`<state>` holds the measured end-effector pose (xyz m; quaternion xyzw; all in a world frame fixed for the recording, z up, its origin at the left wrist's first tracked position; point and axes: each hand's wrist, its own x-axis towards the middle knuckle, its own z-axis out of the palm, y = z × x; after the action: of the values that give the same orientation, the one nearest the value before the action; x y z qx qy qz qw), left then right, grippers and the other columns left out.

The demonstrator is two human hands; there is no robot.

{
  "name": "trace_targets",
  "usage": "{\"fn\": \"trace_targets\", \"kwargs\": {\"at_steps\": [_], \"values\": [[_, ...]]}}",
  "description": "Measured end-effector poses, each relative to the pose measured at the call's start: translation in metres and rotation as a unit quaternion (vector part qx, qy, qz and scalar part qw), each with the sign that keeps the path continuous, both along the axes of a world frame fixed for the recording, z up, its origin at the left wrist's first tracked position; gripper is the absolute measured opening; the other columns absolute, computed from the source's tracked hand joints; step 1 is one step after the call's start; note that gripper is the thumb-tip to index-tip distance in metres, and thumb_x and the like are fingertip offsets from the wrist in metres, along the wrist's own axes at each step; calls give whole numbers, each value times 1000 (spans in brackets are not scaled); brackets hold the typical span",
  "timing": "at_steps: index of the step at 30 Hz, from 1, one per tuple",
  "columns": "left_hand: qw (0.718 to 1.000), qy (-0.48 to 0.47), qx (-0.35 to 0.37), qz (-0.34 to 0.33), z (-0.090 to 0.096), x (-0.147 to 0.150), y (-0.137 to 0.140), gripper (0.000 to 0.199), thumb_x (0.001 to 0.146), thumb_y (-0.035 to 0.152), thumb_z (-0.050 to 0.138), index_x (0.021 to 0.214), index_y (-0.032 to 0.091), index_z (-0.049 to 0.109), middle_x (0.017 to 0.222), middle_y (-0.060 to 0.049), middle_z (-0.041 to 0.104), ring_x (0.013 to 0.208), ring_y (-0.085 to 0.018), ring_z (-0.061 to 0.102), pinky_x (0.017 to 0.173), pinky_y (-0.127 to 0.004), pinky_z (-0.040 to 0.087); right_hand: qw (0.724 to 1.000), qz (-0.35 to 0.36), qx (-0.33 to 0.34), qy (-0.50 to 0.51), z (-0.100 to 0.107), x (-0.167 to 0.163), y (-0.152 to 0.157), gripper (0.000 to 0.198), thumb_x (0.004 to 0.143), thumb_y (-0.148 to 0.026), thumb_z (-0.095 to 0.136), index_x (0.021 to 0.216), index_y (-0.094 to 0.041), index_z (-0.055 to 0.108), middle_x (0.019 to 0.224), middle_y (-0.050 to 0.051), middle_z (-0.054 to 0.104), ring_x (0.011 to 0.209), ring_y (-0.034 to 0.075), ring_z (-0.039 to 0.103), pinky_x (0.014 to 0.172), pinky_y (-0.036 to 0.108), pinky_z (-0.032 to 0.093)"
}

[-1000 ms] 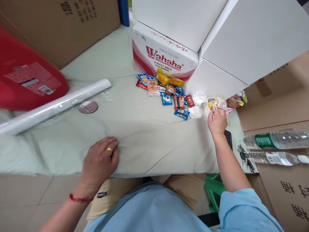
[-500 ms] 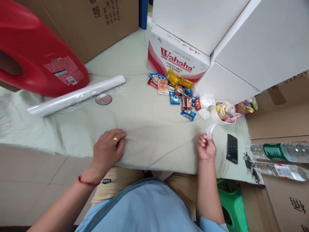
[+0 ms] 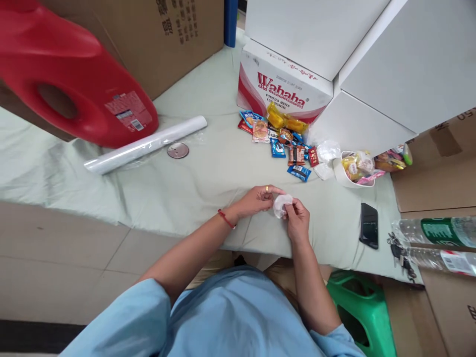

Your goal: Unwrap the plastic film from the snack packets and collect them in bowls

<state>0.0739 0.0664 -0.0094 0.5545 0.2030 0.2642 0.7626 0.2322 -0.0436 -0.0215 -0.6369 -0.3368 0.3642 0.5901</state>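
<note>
A small, crumpled piece of thin translucent plastic (image 3: 281,205) is pinched between the thumb and fingers of my right hand (image 3: 298,220), just above the cloth near the front edge. From the left, my left hand (image 3: 256,201) meets it. The index finger is stretched out to the plastic's upper edge, while the thumb and the other fingers stay a little apart from it. Whether the left fingers grip any of the film cannot be made out. More of the same white plastic (image 3: 328,151) lies in a loose heap behind my right hand.
Several wrapped snacks (image 3: 296,154) lie before a Wahaba carton (image 3: 282,84). Right of them stand a white snack bowl (image 3: 340,173), a phone (image 3: 369,225), keys (image 3: 401,255) and bottles (image 3: 442,230). To the left are a plastic film roll (image 3: 148,144), a round disc (image 3: 177,150) and a red jug (image 3: 92,64).
My left hand has left the cloth and moved right to the plastic. My right hand has brought the plastic left, so both hands now meet. The view has shifted slightly.
</note>
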Motion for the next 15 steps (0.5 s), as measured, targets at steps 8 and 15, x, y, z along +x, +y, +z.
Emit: {"fn": "trace_targets", "kwargs": {"at_steps": [8, 15], "values": [[1000, -6, 5, 12, -6, -3, -3, 30, 77, 39, 81, 94, 14, 77, 87, -4, 71, 73, -12, 60, 67, -25, 47, 989, 17, 63, -136, 7, -1, -2, 35, 93, -53, 68, 112, -24, 74, 107, 4, 68, 94, 19, 62, 81, 30, 50], [1000, 13, 13, 12, -6, -1, -1, 30, 75, 39, 85, 89, 15, 76, 85, -4, 74, 79, -15, 63, 77, -28, 48, 998, -43, 8, -35, 4, 2, -7, 34, 82, -55, 78, 89, -23, 71, 72, -3, 58, 59, 12, 43, 55, 25, 35]]}}
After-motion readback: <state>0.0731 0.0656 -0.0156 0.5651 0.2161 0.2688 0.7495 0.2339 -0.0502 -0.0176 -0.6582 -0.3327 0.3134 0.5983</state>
